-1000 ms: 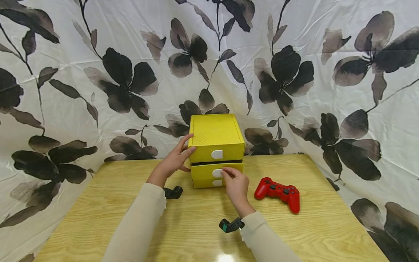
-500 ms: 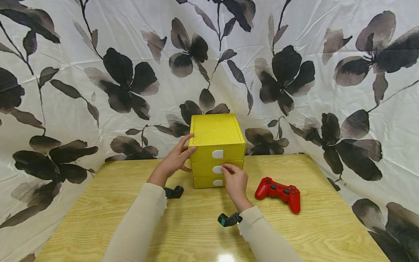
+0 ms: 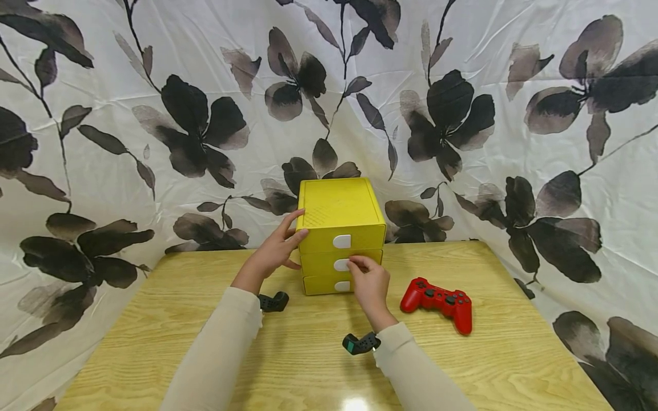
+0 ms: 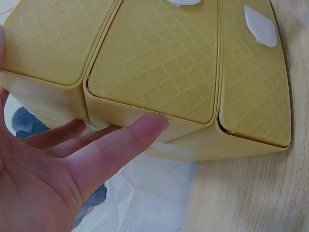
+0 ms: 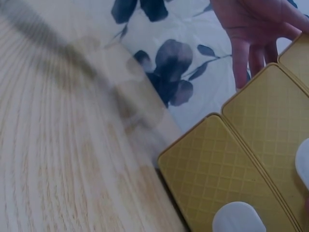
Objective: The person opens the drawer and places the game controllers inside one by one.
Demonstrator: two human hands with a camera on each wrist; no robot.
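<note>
Left hand, fingers spread, rests against the box, apparently steadying it; right hand pinches the middle tab.

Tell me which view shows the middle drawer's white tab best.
The head view: most of the middle white tab shows, though the right hand pinches its right end. The left wrist view crops it at the top edge; the right wrist view, at the right.

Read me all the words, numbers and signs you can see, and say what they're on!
There are none I can read.
Yellow drawers and white handles: no writing shows.
Flowery cloth: just pictures.
Red game controller and black wrist gadget: any marks are too small to read.
</note>
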